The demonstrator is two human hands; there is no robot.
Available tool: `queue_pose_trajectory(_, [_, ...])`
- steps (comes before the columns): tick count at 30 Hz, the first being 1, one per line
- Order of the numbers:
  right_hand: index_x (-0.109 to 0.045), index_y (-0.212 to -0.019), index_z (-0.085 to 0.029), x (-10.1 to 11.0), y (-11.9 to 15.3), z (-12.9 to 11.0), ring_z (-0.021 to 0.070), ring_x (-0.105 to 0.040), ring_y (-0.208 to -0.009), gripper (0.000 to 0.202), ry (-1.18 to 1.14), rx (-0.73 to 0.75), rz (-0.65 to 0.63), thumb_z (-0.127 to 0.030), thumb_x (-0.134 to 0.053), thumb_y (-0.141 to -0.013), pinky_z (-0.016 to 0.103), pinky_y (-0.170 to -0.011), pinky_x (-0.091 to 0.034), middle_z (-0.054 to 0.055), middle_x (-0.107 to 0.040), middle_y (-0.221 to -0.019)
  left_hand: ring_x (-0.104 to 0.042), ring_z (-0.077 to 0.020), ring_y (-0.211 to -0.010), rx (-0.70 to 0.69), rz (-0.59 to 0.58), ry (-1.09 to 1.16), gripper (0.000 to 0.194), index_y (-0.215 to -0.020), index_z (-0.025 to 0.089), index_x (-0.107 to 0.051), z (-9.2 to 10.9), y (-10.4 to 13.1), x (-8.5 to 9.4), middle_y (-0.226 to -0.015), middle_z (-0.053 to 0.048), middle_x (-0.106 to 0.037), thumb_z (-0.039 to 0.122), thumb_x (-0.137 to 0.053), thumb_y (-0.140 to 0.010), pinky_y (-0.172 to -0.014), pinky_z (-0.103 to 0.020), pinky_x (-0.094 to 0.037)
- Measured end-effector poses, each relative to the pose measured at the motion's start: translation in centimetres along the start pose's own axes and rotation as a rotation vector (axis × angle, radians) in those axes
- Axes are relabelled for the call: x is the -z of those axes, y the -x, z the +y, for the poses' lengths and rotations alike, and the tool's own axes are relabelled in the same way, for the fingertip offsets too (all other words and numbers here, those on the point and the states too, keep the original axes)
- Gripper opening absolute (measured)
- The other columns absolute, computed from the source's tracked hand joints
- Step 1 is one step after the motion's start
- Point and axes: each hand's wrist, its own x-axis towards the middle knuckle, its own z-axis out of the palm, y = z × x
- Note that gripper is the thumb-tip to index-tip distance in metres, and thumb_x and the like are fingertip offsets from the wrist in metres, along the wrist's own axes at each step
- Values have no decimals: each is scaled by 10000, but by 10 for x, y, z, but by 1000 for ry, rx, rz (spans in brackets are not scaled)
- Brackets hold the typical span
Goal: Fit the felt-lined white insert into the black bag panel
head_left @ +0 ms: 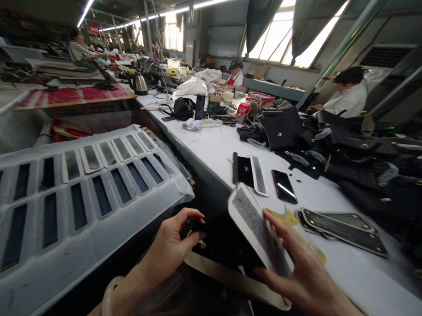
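Observation:
My right hand (299, 264) grips a flat panel with rounded corners, a pale rim and a dark grey middle (252, 220), tilted over the table's front edge. My left hand (170, 242) is closed, thumb and fingers pinched on the edge of a black piece (221, 237) above my lap. Its full shape is lost in the dark. Below and between my hands runs a long cream strip (237, 280); whether it belongs to the black piece I cannot tell. On the table beyond lie a similar pale-rimmed panel (259, 175) and a small black folded piece (243, 168).
To my left, a pale sheet (160, 197) bears rows of pale-rimmed panels (108, 154) and dark rectangles. A phone (284, 186), stacked black panels (344, 229) and a heap of black bags (364, 160) occupy the white table (211, 153). Several people work farther back.

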Motion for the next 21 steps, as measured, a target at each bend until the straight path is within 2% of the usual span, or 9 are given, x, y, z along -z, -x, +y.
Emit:
queue_pose_trajectory(2, [-252,-1505,-296,-4,6,5,265,-532,-1288,831,101,44,-40,-306,-669,-786,367,-1015,-533,92,-466,-1473,-636,-221,-991,-29,-51,-156,214,-987,267,-705,-11,4,-4,-1016,-16,-705,173,-691,-796,-913,-352,-500])
queue_pose_trajectory(4, [-232,-1524,-303,-8,12,9,258,-569,-1248,869,201,71,-85,-250,-647,-762,350,-969,-564,82,-471,-1471,-552,-279,-1196,-80,-110,-272,229,-975,278,-746,-22,8,-7,-1194,-45,-672,161,-695,-784,-1065,-434,-418])
queue_pose_trajectory(7, [-249,-1540,-295,-12,18,12,305,-633,-1153,908,295,144,-68,-230,-651,-728,361,-851,-622,109,-471,-1469,-417,-298,-1359,-52,-112,-273,365,-1152,316,-707,-39,16,-6,-1416,-49,-544,199,-678,-807,-1165,-486,-307])
queue_pose_trajectory(9, [-288,-1534,-276,-15,16,11,325,-669,-1076,913,322,207,-53,-246,-683,-712,360,-775,-642,138,-490,-1447,-418,-281,-1367,35,-45,-152,435,-1280,311,-625,-52,22,-4,-1456,-58,-507,267,-651,-848,-1178,-477,-290])
queue_pose_trajectory(12, [-278,-1540,-245,-25,7,4,316,-703,-960,1041,357,324,-76,-252,-758,-615,363,-724,-653,134,-607,-1317,-492,-286,-1308,253,49,196,468,-1295,249,-601,-77,31,-5,-1385,-93,-574,470,-609,-882,-1144,-457,-340])
queue_pose_trajectory(14, [-203,-1559,-231,-35,1,0,310,-709,-886,1172,379,388,-85,-253,-792,-546,373,-684,-657,114,-669,-1223,-549,-290,-1242,395,64,448,524,-1260,214,-616,-92,37,-11,-1307,-104,-629,577,-559,-886,-1088,-432,-403])
queue_pose_trajectory(17, [-116,-1570,-207,-51,-1,2,288,-713,-829,1251,396,444,-113,-288,-808,-532,360,-648,-654,102,-695,-1179,-559,-268,-1224,469,52,674,510,-1241,217,-628,-105,44,-26,-1276,-78,-649,591,-487,-924,-1037,-385,-435])
queue_pose_trajectory(19, [-211,-1553,-198,-60,1,7,269,-716,-808,1180,408,489,-147,-339,-818,-551,338,-641,-650,104,-702,-1170,-561,-252,-1214,471,54,790,481,-1247,232,-628,-107,47,-38,-1267,-54,-652,569,-465,-945,-1024,-364,-439])
queue_pose_trajectory(21, [-412,-1468,-210,-67,5,13,272,-719,-794,1033,448,546,-146,-401,-834,-544,338,-615,-646,119,-705,-1165,-582,-251,-1177,460,61,922,472,-1237,237,-637,-105,47,-48,-1224,-43,-670,567,-473,-943,-1018,-362,-441])
